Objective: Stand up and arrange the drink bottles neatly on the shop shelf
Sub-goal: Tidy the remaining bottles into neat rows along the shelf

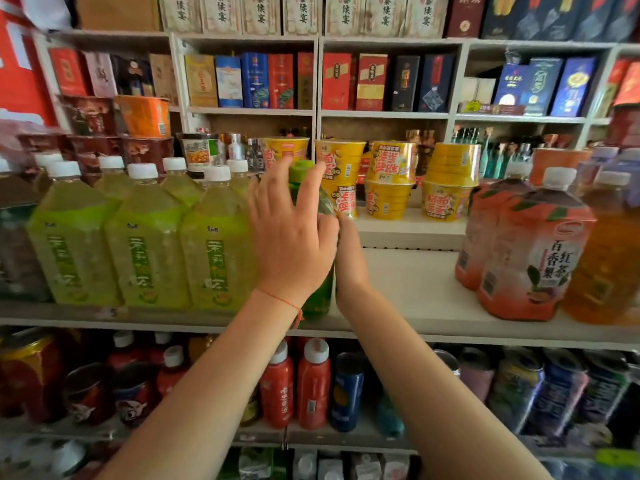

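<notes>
A dark green bottle [320,297] with a green cap stands upright on the white shelf board [415,289], just right of a row of large yellow-green tea bottles [145,244]. My left hand [291,237] lies against its front with the fingers spread, covering most of the body. My right hand [349,258] is pressed to the bottle's right side, thumb forward, fingers hidden behind it. Large red-labelled tea bottles [530,258] stand at the right end of the same shelf.
A bare stretch of shelf lies between the green bottle and the red-labelled ones. Yellow noodle cups [391,174] sit on a raised step behind. An orange drink bottle [609,271] stands far right. Red bottles [311,382] and cans fill the shelf below.
</notes>
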The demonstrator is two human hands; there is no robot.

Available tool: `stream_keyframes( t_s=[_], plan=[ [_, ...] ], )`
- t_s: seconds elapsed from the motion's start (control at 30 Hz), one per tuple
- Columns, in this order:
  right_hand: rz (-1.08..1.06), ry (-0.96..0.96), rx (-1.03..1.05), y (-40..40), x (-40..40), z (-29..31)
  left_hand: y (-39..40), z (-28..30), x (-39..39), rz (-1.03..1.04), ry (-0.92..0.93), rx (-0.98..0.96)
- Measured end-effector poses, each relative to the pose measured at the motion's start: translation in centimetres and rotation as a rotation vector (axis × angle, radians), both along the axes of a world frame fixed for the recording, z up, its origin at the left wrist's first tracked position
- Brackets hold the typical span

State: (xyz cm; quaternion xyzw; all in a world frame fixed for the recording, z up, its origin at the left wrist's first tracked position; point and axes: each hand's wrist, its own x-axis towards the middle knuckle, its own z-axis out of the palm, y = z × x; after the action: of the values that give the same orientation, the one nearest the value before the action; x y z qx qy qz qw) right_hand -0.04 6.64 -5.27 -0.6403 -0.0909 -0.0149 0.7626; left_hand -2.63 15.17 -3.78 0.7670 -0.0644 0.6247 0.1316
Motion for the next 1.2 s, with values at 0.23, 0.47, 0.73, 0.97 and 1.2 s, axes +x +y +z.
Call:
stream_keyframes(
  t_s=[0.23, 0.47, 0.73, 0.97, 1.2],
  plan=[
    [-0.305, -0.379, -0.082, -8.7, -1.9, 3.7, -6.9, 1.0, 0.5, -0.285, -0.037, -0.006],
    [-0.647, -0.764, -0.391, -20.8, -1.2, 4.7, -18.6, 1.0, 2.2, -0.743, 0.472, -0.465],
    [-0.351, -0.147, -0.039, -28.8, 2.1, 1.9, -26.6, -0.5, 3.7, -1.049, 0.693, -0.852],
    [-0.063, 0.105, 0.131, -30.5, 4.4, 1.5, -27.3, -1.1, 4.3, -1.012, 0.722, -0.915],
    [0.007, 0.062, 0.071, -29.9, 5.3, 0.0, -26.9, -1.8, 5.1, -1.006, 0.699, -1.015]
  ],
)
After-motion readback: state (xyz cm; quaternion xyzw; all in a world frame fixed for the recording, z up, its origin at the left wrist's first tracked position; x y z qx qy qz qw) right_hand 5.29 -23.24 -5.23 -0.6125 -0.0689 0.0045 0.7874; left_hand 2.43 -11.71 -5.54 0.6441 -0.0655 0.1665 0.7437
